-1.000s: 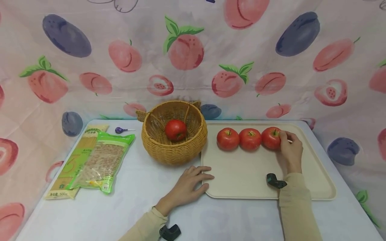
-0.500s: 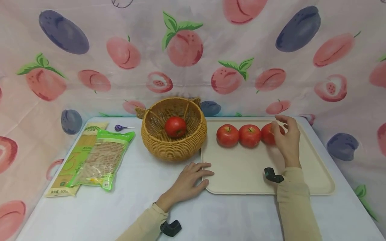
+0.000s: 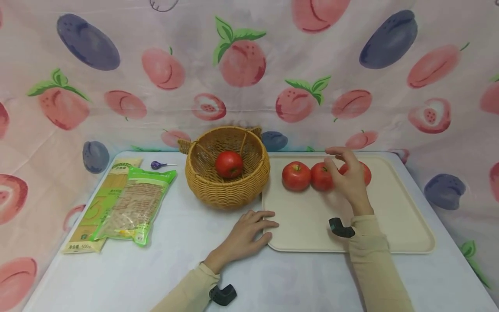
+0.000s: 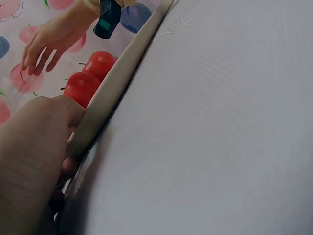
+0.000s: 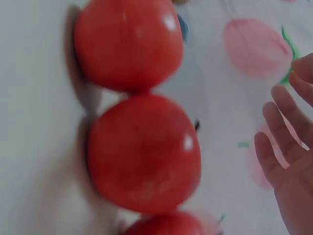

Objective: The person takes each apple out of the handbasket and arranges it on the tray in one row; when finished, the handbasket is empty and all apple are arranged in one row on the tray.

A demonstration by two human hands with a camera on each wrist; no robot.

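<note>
Three red apples stand in a row at the back of a beige tray (image 3: 300, 225): a left apple (image 3: 296, 177), a middle apple (image 3: 320, 177) and a right apple (image 3: 365, 173). My right hand (image 3: 348, 180) hovers over the middle and right ones, fingers loosely bent and holding nothing; it hides part of both. In the right wrist view that hand (image 5: 293, 147) is apart from the apples. At the tray's left front edge rests my left hand (image 3: 243, 236), fingers spread over the rim. Another apple (image 3: 229, 164) lies in a wicker basket (image 3: 226, 195).
The basket stands against the tray's left side. Farther left, a green-edged bag (image 3: 132, 206) of small pale food lies over a flat yellow-green pack (image 3: 83, 234). A purple lollipop (image 3: 157, 165) lies behind them. Fruit-print cloth (image 3: 241, 104) hangs behind the table.
My right hand has let go of the right apple, lifted and moved left to above the middle one. The left hand has stayed at the tray's edge.
</note>
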